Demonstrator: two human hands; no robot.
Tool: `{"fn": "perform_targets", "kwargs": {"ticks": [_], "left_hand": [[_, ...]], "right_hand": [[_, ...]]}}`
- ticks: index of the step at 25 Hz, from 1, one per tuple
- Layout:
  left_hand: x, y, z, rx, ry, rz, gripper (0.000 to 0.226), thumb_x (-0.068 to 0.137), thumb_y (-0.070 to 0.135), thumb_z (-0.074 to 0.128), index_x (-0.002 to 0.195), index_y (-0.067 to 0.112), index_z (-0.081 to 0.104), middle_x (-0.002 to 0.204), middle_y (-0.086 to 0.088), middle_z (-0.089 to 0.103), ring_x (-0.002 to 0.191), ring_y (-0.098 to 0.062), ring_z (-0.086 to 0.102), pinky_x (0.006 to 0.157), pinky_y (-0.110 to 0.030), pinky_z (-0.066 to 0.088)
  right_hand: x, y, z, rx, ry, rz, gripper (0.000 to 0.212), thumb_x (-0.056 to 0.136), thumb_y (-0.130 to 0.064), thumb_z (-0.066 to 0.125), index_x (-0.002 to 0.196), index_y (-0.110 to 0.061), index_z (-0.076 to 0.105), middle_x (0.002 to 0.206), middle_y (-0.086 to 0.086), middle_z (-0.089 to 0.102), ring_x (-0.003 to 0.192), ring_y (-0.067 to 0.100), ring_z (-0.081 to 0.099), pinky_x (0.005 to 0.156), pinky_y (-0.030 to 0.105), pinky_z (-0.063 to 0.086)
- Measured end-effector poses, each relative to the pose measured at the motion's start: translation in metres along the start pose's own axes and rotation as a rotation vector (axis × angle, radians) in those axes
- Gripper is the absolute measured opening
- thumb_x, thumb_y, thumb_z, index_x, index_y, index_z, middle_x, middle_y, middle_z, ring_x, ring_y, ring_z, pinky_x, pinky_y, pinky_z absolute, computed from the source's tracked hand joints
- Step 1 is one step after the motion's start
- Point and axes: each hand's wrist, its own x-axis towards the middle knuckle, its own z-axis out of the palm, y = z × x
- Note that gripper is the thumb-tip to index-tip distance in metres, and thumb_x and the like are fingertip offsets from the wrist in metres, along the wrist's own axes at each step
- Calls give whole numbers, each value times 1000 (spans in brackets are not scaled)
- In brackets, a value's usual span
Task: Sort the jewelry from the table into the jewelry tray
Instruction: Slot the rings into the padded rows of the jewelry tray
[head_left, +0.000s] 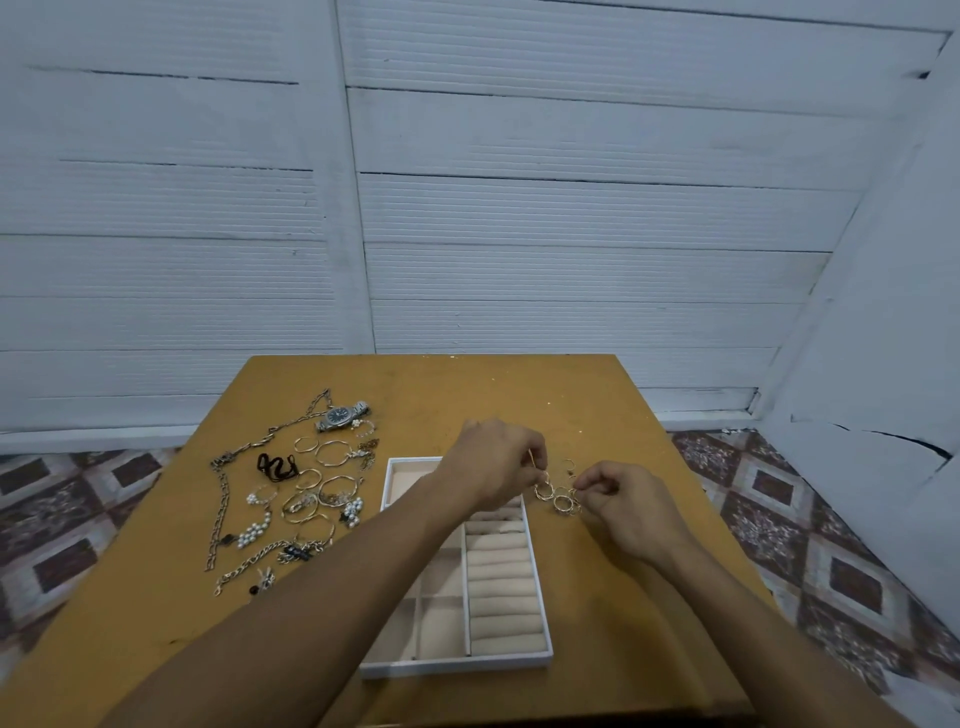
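Overhead, head view. Yellow-brown surface (519, 395) set against a white panelled wall (571, 208), patterned tile floor (857, 561) on both sides.

Jewelry tray (457, 666): white rim, beige lining, lying near centre. Padded ring rolls run down its right column and open compartments fill its left. The left forearm crosses over its far half.

Gold rings (558, 500): a small cluster on the surface just right of the tray's far end, between the two hands. One more small ring (569, 465) lies just beyond them.

Left hand (496, 462): reaches across the tray, grip narrow, fingertips pinching a thin gold piece at the left edge of the cluster.

Right hand (631, 506): fingers curled, grip narrow, pinching at the right edge of the same cluster.

Unsorted pile, left of the tray: a steel watch (343, 415) at the far end, dial too small to read. Nearer lie a long chain (221, 509), a black cord (278, 467), gold hoops (332, 452) and pearl pieces (254, 532). All of it rests on the surface, well apart from both hands.
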Motion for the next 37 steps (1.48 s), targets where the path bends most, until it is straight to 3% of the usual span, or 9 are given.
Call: {"fn": "perform_targets", "kwargs": {"ticks": [3,8,13,18,24,29,33,37], "left_hand": [[-21,-13,-7,0,8,-3,12,86,32,65,94,25,71,95,6,73,97,-15,61,91,-32,40],[-50,-30,-9,43,21,-12,14,87,33,64,94,25,73,93,6,73,94,-15,63,88,-30,43],[-64,-35,-7,84,63,-16,16,85,34,64,96,24,70,95,7,73,95,-13,61,82,-26,37],[-75,-35,-2,71,90,-1,13,83,29,65,92,23,72,88,7,73,92,-14,61,80,-28,43],[-84,-33,2,88,127,15,17,85,32,64,96,24,73,90,4,72,95,-15,56,70,-24,35],[-89,-31,2,87,67,44,20,87,36,63,101,25,72,96,6,71,99,-14,49,74,-26,36],[-91,-30,2,94,66,93,22,90,28,58,106,23,73,98,0,72,100,-20,51,83,-35,42],[-95,-35,7,167,77,161,23,90,26,55,104,25,73,94,-1,71,96,-24,52,78,-34,42]], "right_hand": [[-8,-11,7,40,-12,-12,12,85,-8,64,82,-18,71,75,0,69,67,10,61,54,8,41],[-20,-28,21,39,-42,-58,12,84,-9,65,83,-19,71,77,0,69,74,13,61,65,19,46],[-31,-38,28,-11,-68,-94,13,83,-12,61,83,-21,71,75,-8,68,71,8,60,63,18,46],[-39,-39,32,-15,-76,-105,17,82,-10,60,80,-23,70,76,-7,69,74,11,63,62,15,46],[-42,-42,36,-21,-82,-109,18,82,-7,59,80,-20,71,75,-2,69,75,13,64,61,15,45],[-42,-44,37,-40,-93,-118,16,82,-9,60,81,-21,71,77,-2,70,77,13,64,60,14,44],[-43,-42,38,-40,-98,-120,15,82,-8,61,81,-20,71,78,-1,70,77,14,65,62,16,46],[-43,-43,39,-29,-97,-115,17,82,-6,60,80,-20,70,76,-1,70,75,16,64,60,16,45]]}}
